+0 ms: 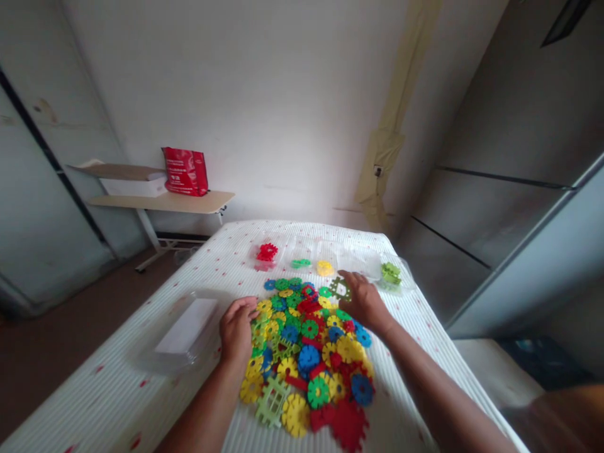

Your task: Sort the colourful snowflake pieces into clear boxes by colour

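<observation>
A heap of plastic interlocking pieces in red, yellow, blue and green lies on the table, mostly notched discs with some square frames. My right hand is closed on an olive-green square frame piece above the heap's far right edge. At the heap's left edge, my left hand has its fingers apart near yellow and green pieces, with nothing seen in it. Beyond the heap stand clear plastic boxes. They hold red pieces, green pieces, yellow pieces and light-green pieces.
A clear plastic container with a white panel sits left of my left hand. The table has a white, red-dotted cloth. Behind, a side table bears a red bag and a white box. A grey cabinet stands at right.
</observation>
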Tool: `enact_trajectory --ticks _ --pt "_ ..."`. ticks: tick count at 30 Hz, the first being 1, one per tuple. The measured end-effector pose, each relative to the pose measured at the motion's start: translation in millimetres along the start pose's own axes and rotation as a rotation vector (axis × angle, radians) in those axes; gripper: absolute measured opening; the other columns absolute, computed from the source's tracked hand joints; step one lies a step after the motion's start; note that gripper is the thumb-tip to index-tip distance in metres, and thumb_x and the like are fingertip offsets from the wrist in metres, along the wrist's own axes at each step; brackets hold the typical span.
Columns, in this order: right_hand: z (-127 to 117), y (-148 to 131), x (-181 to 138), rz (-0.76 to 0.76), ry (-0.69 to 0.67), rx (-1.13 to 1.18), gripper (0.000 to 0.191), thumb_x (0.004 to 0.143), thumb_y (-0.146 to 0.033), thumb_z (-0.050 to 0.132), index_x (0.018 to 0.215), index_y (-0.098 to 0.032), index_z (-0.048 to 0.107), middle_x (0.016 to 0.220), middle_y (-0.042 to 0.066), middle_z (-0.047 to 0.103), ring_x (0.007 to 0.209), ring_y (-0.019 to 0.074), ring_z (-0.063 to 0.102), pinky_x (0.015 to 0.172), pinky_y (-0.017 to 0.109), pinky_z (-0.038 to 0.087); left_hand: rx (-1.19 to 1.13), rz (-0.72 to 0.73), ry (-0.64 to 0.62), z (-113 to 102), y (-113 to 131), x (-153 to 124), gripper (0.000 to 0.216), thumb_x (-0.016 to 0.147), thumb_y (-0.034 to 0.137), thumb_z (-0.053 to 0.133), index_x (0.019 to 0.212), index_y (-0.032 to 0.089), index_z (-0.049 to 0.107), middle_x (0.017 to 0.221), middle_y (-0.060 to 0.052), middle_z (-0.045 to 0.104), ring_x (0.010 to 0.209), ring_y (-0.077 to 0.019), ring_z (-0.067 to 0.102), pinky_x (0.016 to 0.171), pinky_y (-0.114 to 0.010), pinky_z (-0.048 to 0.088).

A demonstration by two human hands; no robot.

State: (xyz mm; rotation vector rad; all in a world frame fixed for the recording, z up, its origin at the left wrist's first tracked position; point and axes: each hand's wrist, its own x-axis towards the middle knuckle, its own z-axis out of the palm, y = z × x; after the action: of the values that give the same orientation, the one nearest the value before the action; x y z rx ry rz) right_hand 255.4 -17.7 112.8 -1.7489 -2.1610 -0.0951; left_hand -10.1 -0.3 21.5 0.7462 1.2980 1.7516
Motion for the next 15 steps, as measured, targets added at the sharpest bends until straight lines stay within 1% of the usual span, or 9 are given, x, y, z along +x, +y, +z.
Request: enact_trajectory --ticks 2,3,6,9,15 --pt "-10 41 0 0.07 0.134 -0.068 0.054 0.071 -0.02 0.061 0.124 -0.018 0.05 0.107 0.01 0.062 0.097 0.0234 0.056 0.083 0.039 0.045 0.008 -0.003 0.006 0 1 -1 0.019 0.059 0.03 0.06 0.071 0.015 0.062 0.073 -0.004 0.065 0.072 -0.0174 0.062 0.066 -0.03 0.051" --pt "-16 60 0 0.132 0.198 -0.101 0.048 0.074 -0.023 0.062 0.12 -0.02 0.053 0.105 0.009 0.063 0.095 0.0227 0.057 0.082 0.038 0.046 0.009 -0.003 0.007 0 2 -1 0.02 0.059 0.031 0.06 0.071 0.015 0.062 0.072 -0.004 0.065 0.072 -0.0179 0.062 0.065 -0.03 0.051" --pt "-31 104 5 0.225 0.261 -0.135 0.032 0.085 -0.031 0.055 0.115 -0.019 0.055 0.112 0.009 0.059 0.095 0.0198 0.057 0.082 0.039 0.048 0.01 -0.011 0.006 1 2 0 0.021 0.057 0.031 0.062 0.07 0.015 0.062 0.071 -0.004 0.065 0.071 -0.0182 0.062 0.064 -0.03 0.052" --pt "-38 126 14 0.277 0.293 -0.147 0.031 0.089 -0.033 0.051 0.115 -0.017 0.053 0.116 0.008 0.055 0.097 0.0184 0.057 0.082 0.039 0.049 0.014 -0.021 0.01 1 1 1 0.021 0.057 0.031 0.062 0.071 0.015 0.062 0.071 -0.004 0.065 0.07 -0.0177 0.062 0.064 -0.03 0.052" --pt "-40 147 28 0.351 0.353 -0.158 0.032 0.088 -0.033 0.052 0.116 -0.017 0.053 0.116 0.007 0.055 0.097 0.0186 0.057 0.081 0.039 0.05 0.006 -0.051 0.023 -1 -1 2 0.02 0.057 0.03 0.062 0.072 0.015 0.062 0.072 -0.003 0.065 0.07 -0.0163 0.061 0.065 -0.028 0.051"
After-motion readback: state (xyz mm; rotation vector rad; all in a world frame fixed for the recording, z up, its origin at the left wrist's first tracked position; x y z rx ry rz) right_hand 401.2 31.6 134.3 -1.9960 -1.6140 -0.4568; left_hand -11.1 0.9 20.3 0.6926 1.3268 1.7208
